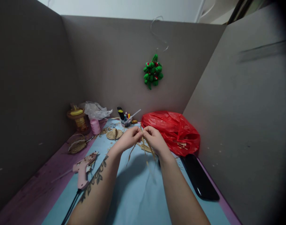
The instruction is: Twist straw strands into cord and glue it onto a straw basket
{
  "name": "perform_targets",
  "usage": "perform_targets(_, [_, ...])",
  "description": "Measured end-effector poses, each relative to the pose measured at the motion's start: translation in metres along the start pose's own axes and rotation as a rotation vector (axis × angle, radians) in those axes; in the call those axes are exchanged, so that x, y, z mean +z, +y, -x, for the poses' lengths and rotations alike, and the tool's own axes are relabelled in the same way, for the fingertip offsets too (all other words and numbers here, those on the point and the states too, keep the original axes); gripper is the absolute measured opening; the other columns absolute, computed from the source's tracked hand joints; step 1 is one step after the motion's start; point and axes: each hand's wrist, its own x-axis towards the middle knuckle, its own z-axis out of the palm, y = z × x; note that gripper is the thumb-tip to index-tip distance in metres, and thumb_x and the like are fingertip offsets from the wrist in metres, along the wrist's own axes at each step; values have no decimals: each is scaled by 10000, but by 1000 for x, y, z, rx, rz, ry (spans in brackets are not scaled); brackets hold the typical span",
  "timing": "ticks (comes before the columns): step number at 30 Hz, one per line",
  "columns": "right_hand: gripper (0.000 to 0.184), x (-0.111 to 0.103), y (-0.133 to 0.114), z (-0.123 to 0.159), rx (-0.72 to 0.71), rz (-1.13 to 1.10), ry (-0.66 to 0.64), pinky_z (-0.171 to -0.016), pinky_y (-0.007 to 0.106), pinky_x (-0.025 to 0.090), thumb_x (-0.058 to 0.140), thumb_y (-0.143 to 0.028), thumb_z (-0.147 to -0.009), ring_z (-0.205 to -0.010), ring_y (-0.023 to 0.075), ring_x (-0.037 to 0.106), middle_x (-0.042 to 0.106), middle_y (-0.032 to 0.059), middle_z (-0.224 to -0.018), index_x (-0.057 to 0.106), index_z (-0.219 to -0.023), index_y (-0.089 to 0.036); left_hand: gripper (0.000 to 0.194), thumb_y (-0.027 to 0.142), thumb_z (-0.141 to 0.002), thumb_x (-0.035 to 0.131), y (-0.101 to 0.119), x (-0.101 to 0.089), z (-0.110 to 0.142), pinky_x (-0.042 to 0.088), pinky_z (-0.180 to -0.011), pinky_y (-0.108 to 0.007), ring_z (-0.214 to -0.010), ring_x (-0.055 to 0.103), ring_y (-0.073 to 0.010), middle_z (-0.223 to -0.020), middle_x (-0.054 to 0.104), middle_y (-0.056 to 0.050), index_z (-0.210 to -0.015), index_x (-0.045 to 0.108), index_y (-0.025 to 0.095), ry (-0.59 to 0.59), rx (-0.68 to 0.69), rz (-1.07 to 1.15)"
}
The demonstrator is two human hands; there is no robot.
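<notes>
My left hand and my right hand meet above the middle of the blue table cover. Both pinch thin tan straw strands, whose loose ends hang down below the fingers. The fingertips almost touch, and the exact grip point is partly hidden. Behind my left hand lies a round woven straw disc with a small upright piece on it. More flat straw strips lie on the cover beneath my hands.
A pink glue gun with a cord lies left. Behind it are a small woven piece, pink thread spool and clear plastic bag. A tool cup stands at the back. Right are a red plastic bag and black tray-like object.
</notes>
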Motion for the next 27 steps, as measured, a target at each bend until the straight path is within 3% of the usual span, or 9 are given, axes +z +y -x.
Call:
perform_targets(6, [135,3,-3,2,18,-275,-97,-630,244,418,585,-258,-716,-655,120,529,549,-31,-711,504,-800,-191,205,344,-780,516,-5,6,-4,353,-509,-198,-540,471,-94,-589,509,28,-685,486,164,122,-32,190])
perform_targets(13, [187,3,-10,3,90,-365,-26,-539,224,384,655,-265,-655,-544,98,508,550,-41,-598,510,-733,-177,281,399,-748,598,-1,2,-3,383,-527,-188,-525,481,-66,-608,523,23,-698,494,143,21,-104,464])
perform_targets(18, [170,4,-11,3,108,-345,31,-501,217,348,655,-254,-635,-494,85,468,535,-50,-555,514,-687,-175,309,433,-746,596,-4,1,-3,412,-550,-202,-539,501,-67,-650,544,10,-714,496,142,-14,-128,495])
perform_targets(27, [205,2,-8,2,115,-284,32,-524,230,375,666,-317,-642,-527,103,496,545,-40,-573,549,-731,-173,240,378,-834,473,-7,7,-4,357,-469,-190,-477,433,-67,-565,462,48,-717,466,169,79,-48,328])
